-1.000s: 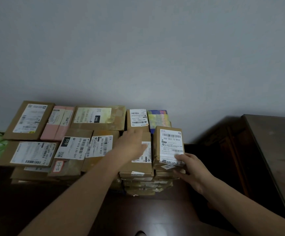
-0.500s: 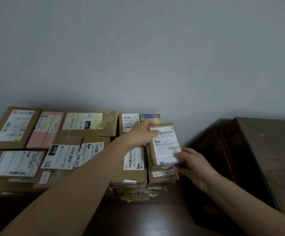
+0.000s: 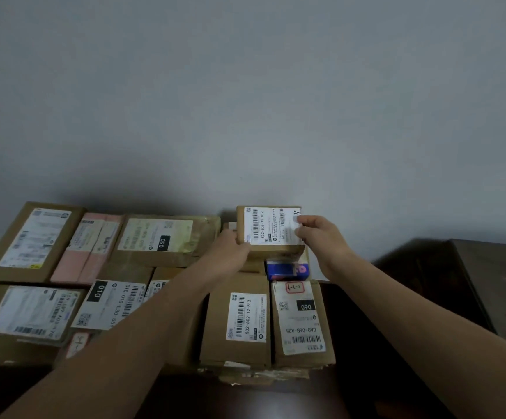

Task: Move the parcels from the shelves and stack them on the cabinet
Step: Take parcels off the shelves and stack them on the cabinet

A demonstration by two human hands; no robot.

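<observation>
The parcel (image 3: pixel 271 229) is held at the back right of the stack, close to the wall (image 3: pixel 245 101) and just over a blue box (image 3: pixel 288 270); whether it rests on that box cannot be told. Its left edge is gripped by the left hand (image 3: pixel 230 252); its right edge is only pinched by the right hand (image 3: pixel 321 237). A slip could be caused by that light pinch; if released off-centre, the parcel could tilt, slide onto the 090 parcel (image 3: pixel 303 322) and be carried off the cabinet (image 3: pixel 261 400).
</observation>
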